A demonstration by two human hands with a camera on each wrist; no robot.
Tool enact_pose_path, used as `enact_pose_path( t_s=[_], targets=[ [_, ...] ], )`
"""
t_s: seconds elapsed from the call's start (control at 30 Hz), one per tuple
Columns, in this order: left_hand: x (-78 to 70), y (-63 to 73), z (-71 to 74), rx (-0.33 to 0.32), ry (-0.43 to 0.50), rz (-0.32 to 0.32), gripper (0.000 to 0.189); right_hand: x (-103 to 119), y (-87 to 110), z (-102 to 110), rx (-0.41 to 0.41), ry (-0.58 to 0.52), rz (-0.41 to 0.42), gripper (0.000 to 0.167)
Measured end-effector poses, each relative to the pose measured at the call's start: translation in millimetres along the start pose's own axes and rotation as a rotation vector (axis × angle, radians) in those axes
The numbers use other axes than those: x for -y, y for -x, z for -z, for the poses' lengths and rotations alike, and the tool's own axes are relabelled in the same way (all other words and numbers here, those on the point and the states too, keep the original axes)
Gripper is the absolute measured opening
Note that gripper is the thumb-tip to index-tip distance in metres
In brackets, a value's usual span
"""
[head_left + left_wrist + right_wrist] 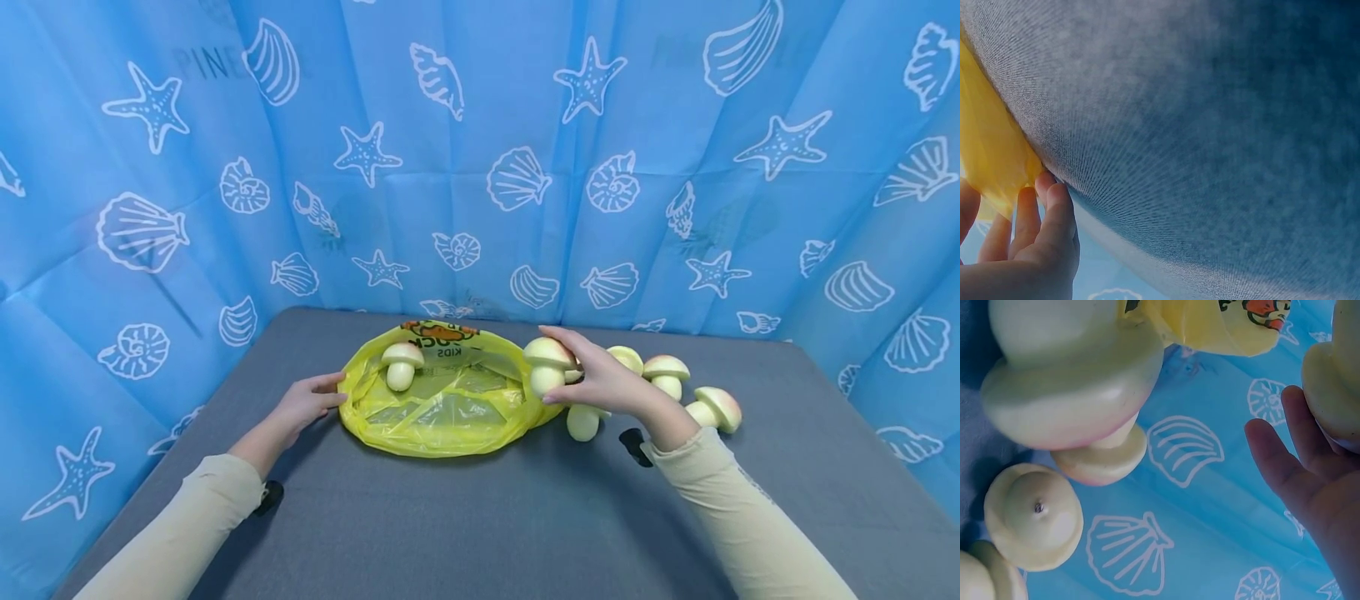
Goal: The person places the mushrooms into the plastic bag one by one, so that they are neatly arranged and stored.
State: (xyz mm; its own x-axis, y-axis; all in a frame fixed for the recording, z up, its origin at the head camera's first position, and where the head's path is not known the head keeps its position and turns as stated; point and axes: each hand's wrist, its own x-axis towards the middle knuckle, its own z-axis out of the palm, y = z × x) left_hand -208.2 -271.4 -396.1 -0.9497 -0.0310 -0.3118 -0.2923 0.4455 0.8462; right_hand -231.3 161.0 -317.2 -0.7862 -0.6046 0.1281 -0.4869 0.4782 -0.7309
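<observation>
A yellow plastic bag [438, 442] lies with its mouth spread wide, and one toy mushroom [402, 367] with a pale stem and pinkish cap is inside it. At the bag's left rim my left hand [311, 398] pinches the plastic between thumb and fingers; the yellow film [997, 144] also shows at the fingertips in the left wrist view. My right hand [603, 379] grips a second mushroom [546, 358] upright at the bag's right rim, thumb on the near side and fingers over the far side. Part of that mushroom [1335, 394] appears at the right wrist view's edge.
Several more mushrooms stand or lie right of the bag: one below the right hand [582, 423], one upright [666, 373] and one on its side [716, 408]. The grey table [465, 533] meets a blue curtain [480, 150] with white shells and starfish behind.
</observation>
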Motion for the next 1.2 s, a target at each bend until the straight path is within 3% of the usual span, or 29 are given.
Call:
enact_pose_path(
  t_s=[0.43,1.2],
  targets=[
    [-0.6,0.0,-0.6,-0.003,-0.002,0.0,0.059,8,-16.2,-6,0.001,0.011,0.011,0.088],
    [-1.7,2.1,0.6,0.014,-0.001,0.0,0.059,18,-46.7,-22,0.031,-0.092,0.052,0.088]
  ],
)
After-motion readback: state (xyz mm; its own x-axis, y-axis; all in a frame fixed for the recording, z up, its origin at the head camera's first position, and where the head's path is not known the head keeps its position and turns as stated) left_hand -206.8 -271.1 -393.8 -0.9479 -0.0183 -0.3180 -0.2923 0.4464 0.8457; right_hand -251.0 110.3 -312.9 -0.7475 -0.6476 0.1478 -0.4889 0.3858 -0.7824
